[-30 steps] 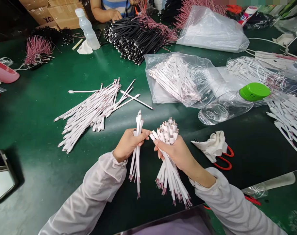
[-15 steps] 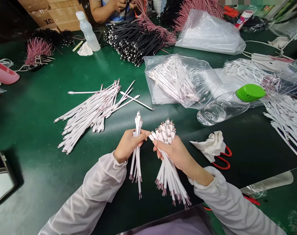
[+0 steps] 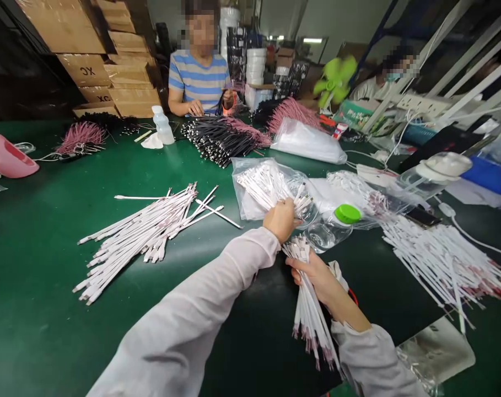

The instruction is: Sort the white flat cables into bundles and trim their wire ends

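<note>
Cardboard cartons (image 3: 126, 71) stack beyond the far edge of the green tabletop (image 3: 39, 275), where a person in a striped shirt (image 3: 198, 82) sits. Across the tabletop lie a heap of black cables (image 3: 219, 140) near the far edge, a loose pile of white flat cables (image 3: 146, 237) left of centre, and another white pile (image 3: 440, 259) toward the right edge. Near the middle is a clear plastic bag (image 3: 270, 187) of white cables. The left hand (image 3: 280, 220) is over the bag's near edge, its fingers closed on a bunch of white cables (image 3: 302, 203). Just below, the right hand (image 3: 316, 281) clenches a thick cable bundle (image 3: 310, 314), its pink-tipped wire ends hanging toward the near edge. A water bottle (image 3: 327, 231) with a green cap (image 3: 347, 214) lies on its side just beyond that hand.
</note>
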`<state>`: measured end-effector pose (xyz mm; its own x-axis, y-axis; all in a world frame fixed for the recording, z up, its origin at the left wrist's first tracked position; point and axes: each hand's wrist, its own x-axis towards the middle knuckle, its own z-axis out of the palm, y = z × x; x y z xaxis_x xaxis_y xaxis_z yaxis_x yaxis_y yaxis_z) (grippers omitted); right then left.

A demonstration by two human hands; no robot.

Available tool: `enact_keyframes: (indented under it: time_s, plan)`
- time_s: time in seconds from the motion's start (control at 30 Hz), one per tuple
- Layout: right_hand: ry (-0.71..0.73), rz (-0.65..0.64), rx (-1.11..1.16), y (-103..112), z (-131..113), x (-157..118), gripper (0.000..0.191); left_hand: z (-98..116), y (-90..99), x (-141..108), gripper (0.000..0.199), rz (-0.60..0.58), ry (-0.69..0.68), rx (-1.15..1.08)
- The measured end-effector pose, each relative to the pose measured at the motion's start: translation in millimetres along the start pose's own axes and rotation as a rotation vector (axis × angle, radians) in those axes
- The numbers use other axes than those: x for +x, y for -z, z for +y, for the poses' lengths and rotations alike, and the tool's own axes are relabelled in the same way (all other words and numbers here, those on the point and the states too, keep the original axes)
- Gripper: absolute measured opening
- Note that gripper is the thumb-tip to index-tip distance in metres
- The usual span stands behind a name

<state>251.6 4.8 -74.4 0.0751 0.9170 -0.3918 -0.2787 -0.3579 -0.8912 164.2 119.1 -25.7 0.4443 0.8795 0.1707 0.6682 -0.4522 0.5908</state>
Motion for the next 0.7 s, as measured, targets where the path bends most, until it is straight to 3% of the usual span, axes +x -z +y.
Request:
enact_keyframes:
  time_s: [0.1,0.23,0.37,0.5,0.6,0.7]
  plan:
    - [0.028,0.032,-0.073,33,-7,6,0.048,8,-4.8,17,0.028,-0.019,0.013,0.026]
    - [0.087,0.008,-0.170,56,-22,5,0.048,0,11.6,15,0.018,0.045,-0.006,0.014]
    - [0.145,-0.096,-0.481,45,-55,7,0.044,-6,23.9,4,0.019,0.108,-0.033,0.024]
    - [0.270,0.026,-1.271,20,-93,31,0.060,-3,18.7,0,0.020,0.131,-0.063,0.000]
    - [0.356,0.061,-1.828,6,-106,47,0.061,-1,17.2,5,0.020,0.170,-0.050,-0.090]
    - [0.367,0.001,-1.951,5,-106,58,0.060,-2,22.5,11,0.022,0.236,-0.006,-0.198]
